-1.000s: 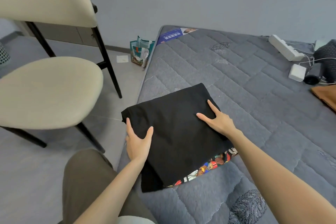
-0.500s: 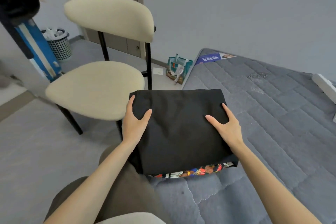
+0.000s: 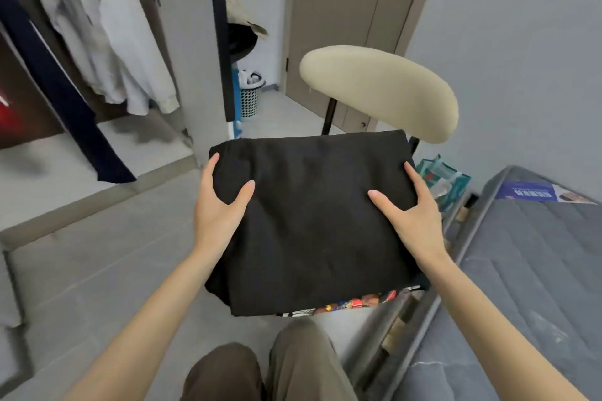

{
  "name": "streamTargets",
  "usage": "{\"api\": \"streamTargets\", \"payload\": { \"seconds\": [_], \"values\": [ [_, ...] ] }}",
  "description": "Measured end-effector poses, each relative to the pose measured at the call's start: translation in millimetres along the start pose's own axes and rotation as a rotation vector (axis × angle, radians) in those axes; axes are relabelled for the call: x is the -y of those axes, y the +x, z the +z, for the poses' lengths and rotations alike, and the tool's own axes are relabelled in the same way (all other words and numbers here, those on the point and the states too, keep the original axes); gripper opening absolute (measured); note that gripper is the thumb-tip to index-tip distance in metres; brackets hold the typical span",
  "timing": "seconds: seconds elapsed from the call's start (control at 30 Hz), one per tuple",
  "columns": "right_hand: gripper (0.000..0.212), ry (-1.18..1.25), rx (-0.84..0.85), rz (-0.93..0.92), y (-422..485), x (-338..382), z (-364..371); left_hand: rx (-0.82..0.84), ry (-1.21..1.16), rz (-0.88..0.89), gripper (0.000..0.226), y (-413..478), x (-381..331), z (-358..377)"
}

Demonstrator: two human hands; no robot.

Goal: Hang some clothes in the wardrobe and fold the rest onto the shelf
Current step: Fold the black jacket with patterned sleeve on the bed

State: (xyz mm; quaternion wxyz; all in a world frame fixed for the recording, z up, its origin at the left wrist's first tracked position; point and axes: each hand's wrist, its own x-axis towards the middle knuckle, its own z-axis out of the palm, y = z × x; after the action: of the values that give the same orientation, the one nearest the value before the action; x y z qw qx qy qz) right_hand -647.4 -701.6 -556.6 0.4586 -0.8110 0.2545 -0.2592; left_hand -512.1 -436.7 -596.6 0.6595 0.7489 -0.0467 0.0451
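A folded black garment (image 3: pixel 312 218) is held in the air in front of me, with a colourful printed edge (image 3: pixel 355 303) showing along its near side. My left hand (image 3: pixel 218 208) grips its left edge, thumb on top and fingers underneath. My right hand (image 3: pixel 413 215) grips its right edge the same way. The open wardrobe (image 3: pixel 182 42) stands at the upper left with a white garment with red stripes (image 3: pixel 117 26) and a dark navy garment (image 3: pixel 55 88) hanging inside. Its shelf is not in view.
A cream chair (image 3: pixel 384 88) stands right behind the garment. The grey mattress (image 3: pixel 527 270) lies at the right, with a teal bag (image 3: pixel 439 172) on the floor beside it. A mesh waste basket (image 3: pixel 250 98) sits by the brown door (image 3: pixel 335 26). My knees (image 3: pixel 267 365) show at the bottom.
I have lifted the folded black garment off the mattress and turned left with it. The view has swung from the bed towards the chair and the open wardrobe.
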Motion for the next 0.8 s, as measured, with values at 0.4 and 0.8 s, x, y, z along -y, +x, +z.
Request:
{"api": "streamTargets", "payload": {
  "seconds": [0.4,0.8],
  "values": [
    [0.086,0.004,0.255,-0.049,57.4,146.2,195.3,-0.263,0.075,-0.115,0.07,122.9,-20.1,-174.5],
    [0.087,0.088,0.377,-0.177,96.6,456.6,205.0,-0.39,0.059,-0.013,0.071,208.9,-268.9,-339.6]
  ]
}}
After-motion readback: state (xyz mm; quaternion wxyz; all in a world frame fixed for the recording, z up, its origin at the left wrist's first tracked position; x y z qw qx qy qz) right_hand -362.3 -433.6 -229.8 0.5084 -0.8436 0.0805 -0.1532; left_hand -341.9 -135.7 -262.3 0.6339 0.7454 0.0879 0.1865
